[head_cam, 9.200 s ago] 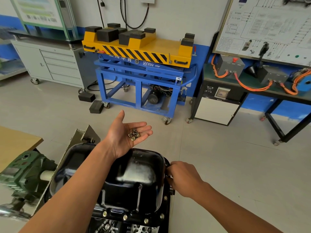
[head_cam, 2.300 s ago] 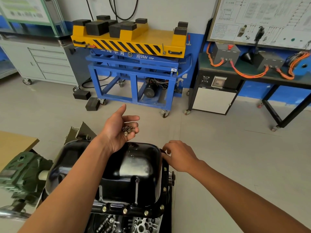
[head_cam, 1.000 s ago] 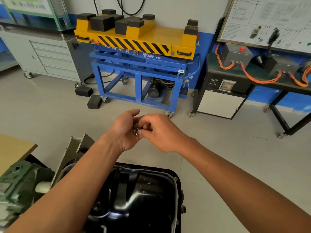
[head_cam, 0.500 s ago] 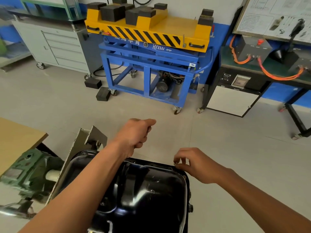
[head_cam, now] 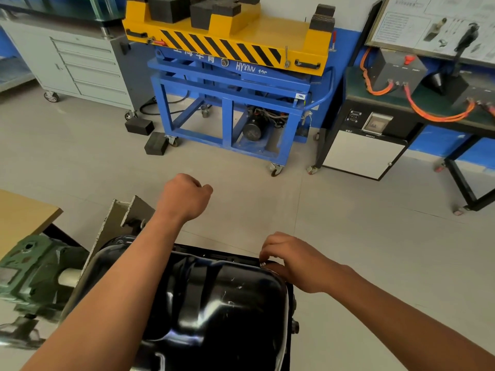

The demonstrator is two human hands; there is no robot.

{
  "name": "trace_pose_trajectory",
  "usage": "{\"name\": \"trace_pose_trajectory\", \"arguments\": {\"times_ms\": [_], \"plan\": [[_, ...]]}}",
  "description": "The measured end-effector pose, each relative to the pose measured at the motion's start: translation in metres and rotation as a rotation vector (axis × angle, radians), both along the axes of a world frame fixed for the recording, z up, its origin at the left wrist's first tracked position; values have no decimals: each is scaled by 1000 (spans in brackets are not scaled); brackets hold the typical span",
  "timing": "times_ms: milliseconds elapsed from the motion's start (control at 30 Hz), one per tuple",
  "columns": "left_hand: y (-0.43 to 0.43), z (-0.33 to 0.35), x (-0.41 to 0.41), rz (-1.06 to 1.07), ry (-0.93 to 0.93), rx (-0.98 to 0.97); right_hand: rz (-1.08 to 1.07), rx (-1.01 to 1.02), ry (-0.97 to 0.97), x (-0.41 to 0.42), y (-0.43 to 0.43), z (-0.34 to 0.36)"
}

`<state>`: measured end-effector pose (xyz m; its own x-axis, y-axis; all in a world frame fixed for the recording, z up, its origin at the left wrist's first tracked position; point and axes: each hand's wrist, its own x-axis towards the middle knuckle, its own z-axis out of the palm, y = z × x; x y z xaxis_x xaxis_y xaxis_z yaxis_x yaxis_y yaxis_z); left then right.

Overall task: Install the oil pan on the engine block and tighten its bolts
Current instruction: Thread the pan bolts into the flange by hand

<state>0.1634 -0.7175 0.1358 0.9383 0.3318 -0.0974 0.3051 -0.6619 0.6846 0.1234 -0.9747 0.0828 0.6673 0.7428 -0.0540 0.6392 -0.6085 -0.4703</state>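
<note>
Oil pan [head_cam: 219, 303] far-right corner meets a bolt [head_cam: 263, 264] pinched by the right hand [head_cam: 297, 263], left hand [head_cam: 184, 196] raised, fisted

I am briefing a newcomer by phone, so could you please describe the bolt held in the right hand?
Find the glossy black oil pan at the bottom centre of the view. Follow its far rim to the right corner, where the right hand pinches a small silver bolt at the edge. It is the only bright metal speck there, showing just between the fingertips.

We are looking at the grey floor [head_cam: 348, 236] carrying a blue lift cart [head_cam: 227, 113], black blocks [head_cam: 156, 147] and a wheeled grey cabinet [head_cam: 88, 73]
</note>
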Motion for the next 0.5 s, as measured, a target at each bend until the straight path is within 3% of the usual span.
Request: {"name": "trace_pose_trajectory", "arguments": {"times_ms": [500], "plan": [[4, -2, 5, -6, 8, -29, -5, -61, 19, -1, 2, 6]]}}
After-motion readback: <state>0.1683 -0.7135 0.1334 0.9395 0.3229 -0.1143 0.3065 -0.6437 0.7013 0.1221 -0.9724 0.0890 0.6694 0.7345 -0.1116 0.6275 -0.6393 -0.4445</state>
